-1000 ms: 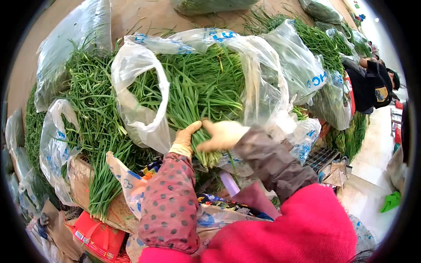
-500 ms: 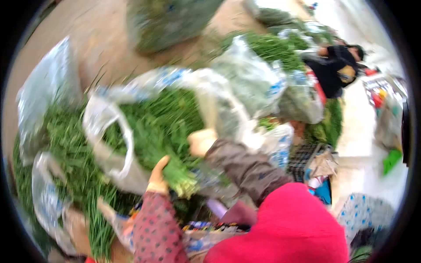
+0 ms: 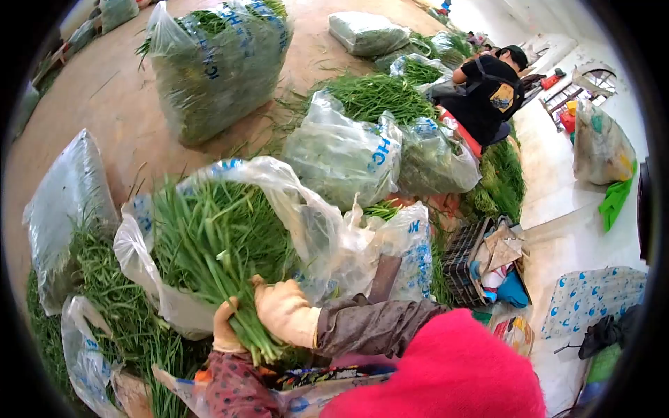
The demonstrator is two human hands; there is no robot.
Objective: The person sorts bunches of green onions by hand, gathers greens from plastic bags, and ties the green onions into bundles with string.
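Note:
Both hands wear pale gloves. My left hand (image 3: pixel 226 327) is wrapped round the lower stems of a bunch of long green stalks (image 3: pixel 209 258), its thumb on the near side. My right hand (image 3: pixel 284 310) is closed at the right side of the same stems, its fingertips against them. The leafy ends fan up and to the left over an open clear plastic bag (image 3: pixel 160 289) filled with more green stalks. The bag's rolled rim shows to the left and behind the bunch.
Loose greens (image 3: pixel 118 279) lie left. Filled bags (image 3: pixel 216 76) stand on the brown floor behind, others (image 3: pixel 341 157) at centre. A black crate (image 3: pixel 463 261) stands right. A person in black (image 3: pixel 491 97) sits bent over at the upper right.
The view has swung right and up, showing more of the floor and the person. My right hand has come down from over the bag and closed at the stems beside my left hand.

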